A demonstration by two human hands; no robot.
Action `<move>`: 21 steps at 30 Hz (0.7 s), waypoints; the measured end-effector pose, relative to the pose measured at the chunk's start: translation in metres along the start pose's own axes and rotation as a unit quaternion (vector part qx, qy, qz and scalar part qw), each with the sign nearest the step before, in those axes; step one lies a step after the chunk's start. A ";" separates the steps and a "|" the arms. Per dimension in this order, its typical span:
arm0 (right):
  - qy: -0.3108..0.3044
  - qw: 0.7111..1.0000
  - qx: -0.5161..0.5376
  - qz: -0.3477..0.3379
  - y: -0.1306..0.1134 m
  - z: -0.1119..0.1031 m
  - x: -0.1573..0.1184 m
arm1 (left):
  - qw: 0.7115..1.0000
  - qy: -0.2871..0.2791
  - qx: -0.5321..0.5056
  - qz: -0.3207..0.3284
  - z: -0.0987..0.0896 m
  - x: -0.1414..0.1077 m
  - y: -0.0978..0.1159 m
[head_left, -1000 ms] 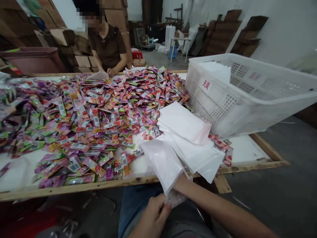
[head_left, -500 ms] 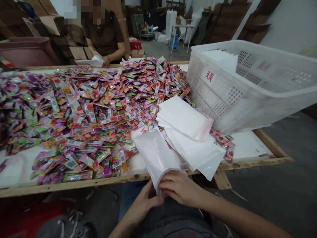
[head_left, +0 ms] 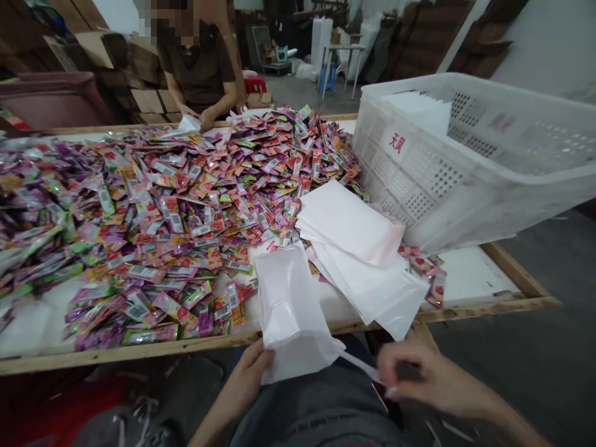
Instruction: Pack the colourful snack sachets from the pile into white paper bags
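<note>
My left hand [head_left: 257, 366] grips the lower left edge of a white plastic bag [head_left: 293, 304], which lies over the table's front edge. To the right, my right hand [head_left: 410, 375] is closed on a thin white strip [head_left: 361, 363] stretched from the bag's lower right corner. Behind the bag is a stack of white bags [head_left: 349, 223], and a large pile of small colourful packets [head_left: 186, 211] spreads over the left and middle of the table.
A white perforated crate [head_left: 414, 180] stands at the right of the table, with white bags inside. Across the table a person [head_left: 200, 74] handles a white bag. The wooden table edge [head_left: 139, 351] runs along the front.
My right hand has moved right, away from the bag's mouth, pulling a strip out with it. My left hand has shifted left, and the bag lies flatter. The person's bag has tilted.
</note>
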State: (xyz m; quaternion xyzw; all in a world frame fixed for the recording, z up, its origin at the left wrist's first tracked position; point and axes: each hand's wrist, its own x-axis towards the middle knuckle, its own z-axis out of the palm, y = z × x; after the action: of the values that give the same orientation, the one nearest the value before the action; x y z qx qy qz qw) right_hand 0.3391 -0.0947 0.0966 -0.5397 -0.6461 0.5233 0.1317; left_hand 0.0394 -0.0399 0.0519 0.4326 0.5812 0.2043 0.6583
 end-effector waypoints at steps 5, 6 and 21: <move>0.019 0.960 -0.154 0.231 0.072 0.005 -0.055 | 0.967 -0.130 0.198 0.096 -0.041 -0.011 0.005; 0.020 0.963 -0.178 0.203 0.072 0.014 -0.048 | 0.954 -0.079 0.255 0.139 -0.046 -0.010 0.003; -0.010 0.873 -0.304 -0.381 0.027 0.033 0.085 | 0.572 0.011 0.553 0.605 -0.050 0.017 -0.032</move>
State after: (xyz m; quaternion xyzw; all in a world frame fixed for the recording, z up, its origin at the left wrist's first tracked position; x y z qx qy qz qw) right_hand 0.2973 -0.0451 0.0271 -0.2597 -0.9302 0.2158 0.1438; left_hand -0.0113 -0.0276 0.0184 0.9613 0.1910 0.1986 0.0072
